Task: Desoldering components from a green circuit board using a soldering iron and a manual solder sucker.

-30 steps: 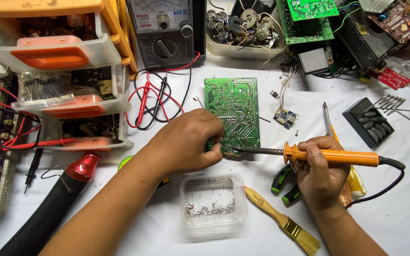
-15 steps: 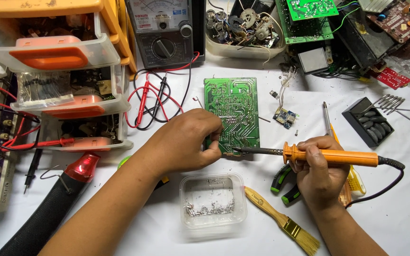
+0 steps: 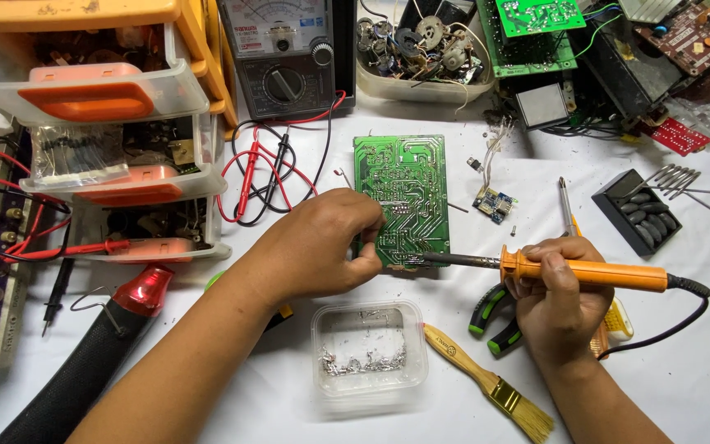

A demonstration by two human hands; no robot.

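A green circuit board (image 3: 404,193) lies solder side up on the white table. My left hand (image 3: 322,242) pinches its near left edge, and whether something thin sits between the fingers I cannot tell. My right hand (image 3: 556,300) grips an orange-handled soldering iron (image 3: 593,271), held level with its dark tip touching the board's near edge. A black cord runs from the iron's handle off to the right.
A clear tub of metal scraps (image 3: 367,349) and a wooden brush (image 3: 486,382) lie in front. Green-handled pliers (image 3: 495,316) sit under my right hand. Orange drawers (image 3: 117,131) stand left, a multimeter (image 3: 289,57) with red and black leads behind, a black heat gun (image 3: 84,362) front left.
The iron's tip and my left hand shifted slightly along the board's near edge; otherwise both hands keep their grips and places.
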